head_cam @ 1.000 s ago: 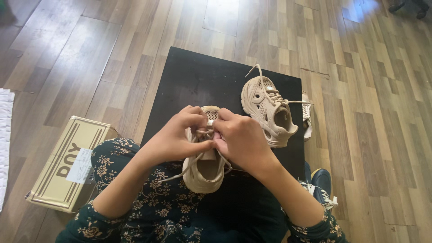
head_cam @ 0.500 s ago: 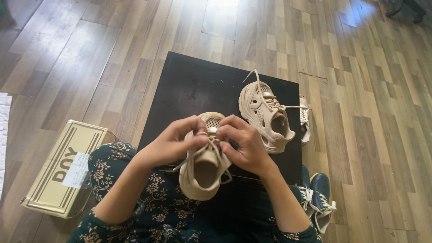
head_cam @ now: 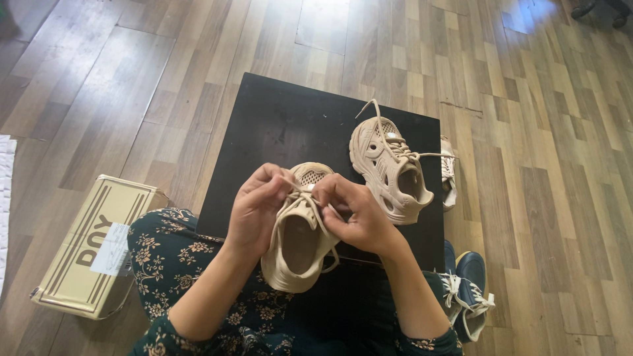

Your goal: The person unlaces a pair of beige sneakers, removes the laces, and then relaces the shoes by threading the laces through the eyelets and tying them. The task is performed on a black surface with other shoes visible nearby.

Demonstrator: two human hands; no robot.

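Observation:
A beige perforated shoe [head_cam: 300, 244] rests on the near edge of a small black table [head_cam: 283, 125], heel toward me. My left hand [head_cam: 257, 207] and my right hand [head_cam: 356, 211] both pinch its beige lace over the tongue, fingers closed on the strands. A second matching beige shoe [head_cam: 389, 168] sits on the table to the right, its laces loose and trailing.
A tan cardboard shoe box [head_cam: 92, 247] lies on the wooden floor at my left. A dark blue sneaker [head_cam: 468, 293] with white laces sits on the floor at the lower right. A pale shoe [head_cam: 448, 173] peeks past the table's right edge. My floral-print lap is below.
The shoe in my hands has shifted slightly lower toward my lap, and my fingers have moved along the lace. The other shoe has stayed in place.

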